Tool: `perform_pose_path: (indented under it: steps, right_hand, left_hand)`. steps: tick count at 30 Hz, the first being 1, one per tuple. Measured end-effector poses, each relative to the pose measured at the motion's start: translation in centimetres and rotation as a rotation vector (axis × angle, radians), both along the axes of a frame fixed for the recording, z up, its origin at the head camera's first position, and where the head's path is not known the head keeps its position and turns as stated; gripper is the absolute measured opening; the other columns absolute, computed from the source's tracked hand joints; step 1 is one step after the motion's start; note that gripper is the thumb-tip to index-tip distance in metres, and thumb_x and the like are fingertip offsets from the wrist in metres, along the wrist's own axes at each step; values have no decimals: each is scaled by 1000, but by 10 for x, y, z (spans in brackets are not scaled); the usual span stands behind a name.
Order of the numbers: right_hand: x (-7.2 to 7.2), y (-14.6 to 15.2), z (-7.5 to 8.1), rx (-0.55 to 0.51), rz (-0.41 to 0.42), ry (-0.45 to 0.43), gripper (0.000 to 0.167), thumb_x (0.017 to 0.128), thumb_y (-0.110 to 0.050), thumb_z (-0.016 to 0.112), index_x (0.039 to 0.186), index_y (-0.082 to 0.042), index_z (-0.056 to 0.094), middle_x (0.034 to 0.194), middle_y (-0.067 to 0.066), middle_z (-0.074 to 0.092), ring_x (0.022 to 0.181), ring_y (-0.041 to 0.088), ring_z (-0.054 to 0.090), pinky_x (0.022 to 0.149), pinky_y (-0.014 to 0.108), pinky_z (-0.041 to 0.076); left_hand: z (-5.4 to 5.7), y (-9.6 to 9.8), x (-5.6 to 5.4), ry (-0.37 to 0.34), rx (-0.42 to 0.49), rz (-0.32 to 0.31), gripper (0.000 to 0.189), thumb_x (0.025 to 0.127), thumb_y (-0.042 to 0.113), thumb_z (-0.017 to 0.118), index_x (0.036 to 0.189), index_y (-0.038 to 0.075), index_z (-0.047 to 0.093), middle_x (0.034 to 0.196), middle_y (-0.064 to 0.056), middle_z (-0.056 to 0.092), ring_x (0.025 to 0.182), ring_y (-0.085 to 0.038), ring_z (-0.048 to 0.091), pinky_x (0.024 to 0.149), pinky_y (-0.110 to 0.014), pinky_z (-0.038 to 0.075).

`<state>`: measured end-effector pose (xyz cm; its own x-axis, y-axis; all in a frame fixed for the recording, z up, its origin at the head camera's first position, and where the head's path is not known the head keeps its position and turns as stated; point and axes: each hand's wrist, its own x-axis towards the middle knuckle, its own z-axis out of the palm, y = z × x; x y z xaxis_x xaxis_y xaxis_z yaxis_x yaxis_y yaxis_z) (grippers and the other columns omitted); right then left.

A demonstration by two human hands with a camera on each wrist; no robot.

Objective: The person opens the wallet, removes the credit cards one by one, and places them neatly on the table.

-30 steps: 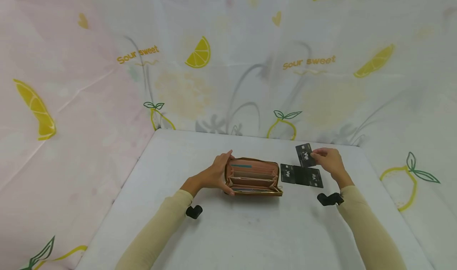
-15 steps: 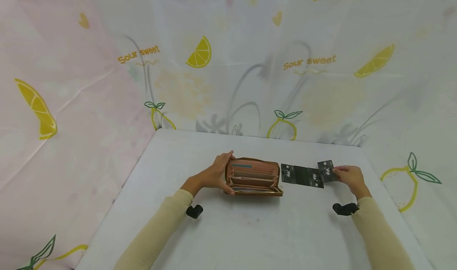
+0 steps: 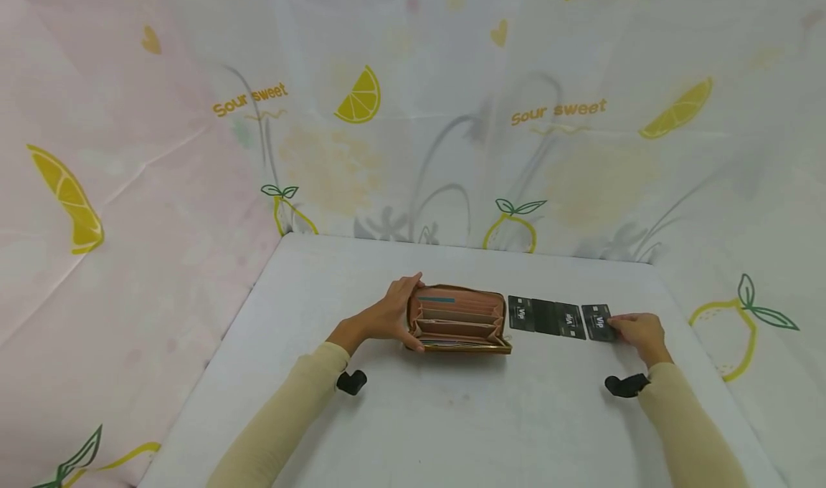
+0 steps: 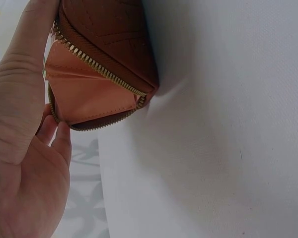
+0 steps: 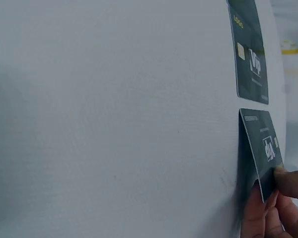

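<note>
On the white tabletop (image 3: 452,431), the outermost VIP card (image 3: 598,323) sits just right of other black cards (image 3: 545,317); the right hand (image 3: 642,336) pinches it between fingers (image 5: 255,215), and careless release might nudge its neighbour. The left hand (image 3: 386,316) grips the unzipped wallet (image 3: 457,327), which could tip if loosened. Only the right wrist view shows the card's raised end.

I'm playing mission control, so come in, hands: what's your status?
Left hand gripping unzipped wallet. Right hand pinching black Vip card, just beside row of dark cards. Nothing visibly in the way.
</note>
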<state>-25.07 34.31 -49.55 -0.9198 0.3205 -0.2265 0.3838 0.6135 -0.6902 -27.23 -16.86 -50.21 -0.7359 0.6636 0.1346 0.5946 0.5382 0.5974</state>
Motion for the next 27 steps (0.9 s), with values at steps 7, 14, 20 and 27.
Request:
perform_pose_path:
  steps: [7, 14, 20, 27]
  right_hand:
    - [2, -5, -6, 17, -35, 36, 32, 85, -18, 71, 99, 11, 71, 80, 11, 70, 77, 21, 62, 64, 28, 43]
    - [3, -10, -6, 88, -9, 49, 37, 84, -24, 75, 99, 9, 71, 89, 20, 69, 104, 43, 52, 82, 48, 41]
    - [2, -15, -5, 138, -3, 42, 40, 83, -24, 76, 98, 12, 70, 101, 29, 65, 106, 47, 49, 87, 56, 39]
    - [2, -21, -1, 267, 66, 53, 40, 80, -26, 78, 90, 12, 70, 97, 30, 65, 98, 49, 52, 78, 54, 43]
  left_hand:
    - [0, 1, -1, -8, 3, 1, 140, 57, 52, 91, 155, 2, 5, 146, -6, 28, 133, -26, 25, 108, -45, 33]
    - [-2, -1, -1, 18, 9, -1, 140, 57, 52, 92, 155, 1, 5, 146, -6, 29, 133, -28, 25, 107, -47, 33]
    - [-3, -2, 1, 24, 11, -5, 141, 57, 54, 91, 155, 2, 4, 146, -7, 28, 133, -29, 26, 107, -47, 33]
    - [0, -3, 2, 21, 6, -5, 141, 57, 57, 90, 156, 8, 1, 147, -7, 27, 135, -27, 24, 109, -46, 32]
